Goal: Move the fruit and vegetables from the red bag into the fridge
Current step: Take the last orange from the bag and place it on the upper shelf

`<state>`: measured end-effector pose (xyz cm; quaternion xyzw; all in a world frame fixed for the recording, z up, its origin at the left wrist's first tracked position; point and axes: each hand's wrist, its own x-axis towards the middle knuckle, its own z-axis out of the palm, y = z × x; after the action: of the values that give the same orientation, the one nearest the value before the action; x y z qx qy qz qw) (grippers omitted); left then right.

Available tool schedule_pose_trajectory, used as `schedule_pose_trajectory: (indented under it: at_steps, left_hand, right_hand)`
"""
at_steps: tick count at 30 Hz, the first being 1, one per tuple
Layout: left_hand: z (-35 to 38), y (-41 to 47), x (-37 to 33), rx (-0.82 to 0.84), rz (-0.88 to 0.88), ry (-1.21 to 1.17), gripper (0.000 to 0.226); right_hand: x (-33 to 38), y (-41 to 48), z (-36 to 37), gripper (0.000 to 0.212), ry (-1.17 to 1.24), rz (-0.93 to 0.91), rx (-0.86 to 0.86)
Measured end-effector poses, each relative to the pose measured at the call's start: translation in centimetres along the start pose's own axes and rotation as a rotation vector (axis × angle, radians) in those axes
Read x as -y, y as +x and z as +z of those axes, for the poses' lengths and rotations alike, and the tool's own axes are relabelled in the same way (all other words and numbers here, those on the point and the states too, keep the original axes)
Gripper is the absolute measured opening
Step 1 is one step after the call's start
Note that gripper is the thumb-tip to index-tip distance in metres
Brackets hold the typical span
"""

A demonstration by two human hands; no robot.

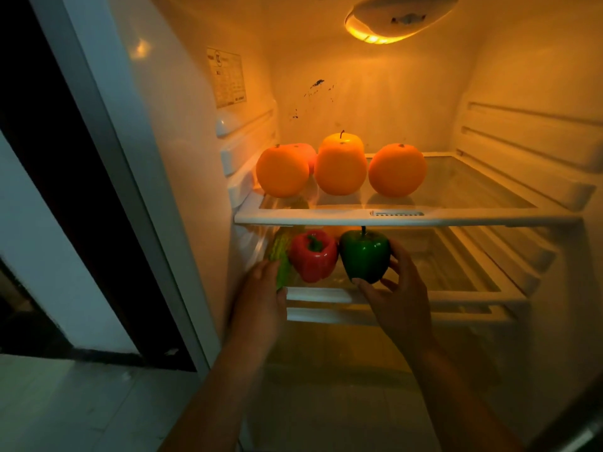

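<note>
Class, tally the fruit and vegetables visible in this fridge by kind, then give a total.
Oranges: 3
Peppers: 2, red pepper and green pepper
Apple: 1
Pink fruit, half hidden: 1
Green vegetable, far left: 1
Total: 8
An orange thing behind the peppers is too hidden to count.

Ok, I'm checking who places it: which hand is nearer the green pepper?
Right. The right hand has its fingers curled round the green pepper; the left hand is further left, beyond the red pepper.
</note>
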<state>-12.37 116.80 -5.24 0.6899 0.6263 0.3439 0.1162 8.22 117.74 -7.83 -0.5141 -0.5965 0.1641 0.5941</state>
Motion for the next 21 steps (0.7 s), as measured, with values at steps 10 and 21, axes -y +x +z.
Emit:
schedule_pose_trajectory:
  at_steps: [10,21]
  left_hand:
    - [0.1,1.3,-0.6,0.019,-0.045,-0.014,0.052]
    - [-0.4,1.6,-0.6,0.054,-0.033,-0.009,0.051]
  right_hand:
    - [-0.8,0.2,-0.1,0.076,-0.021,-0.022,-0.063]
    - [-1.5,1.1,1.2,0.078,-0.105,-0.08,-0.102]
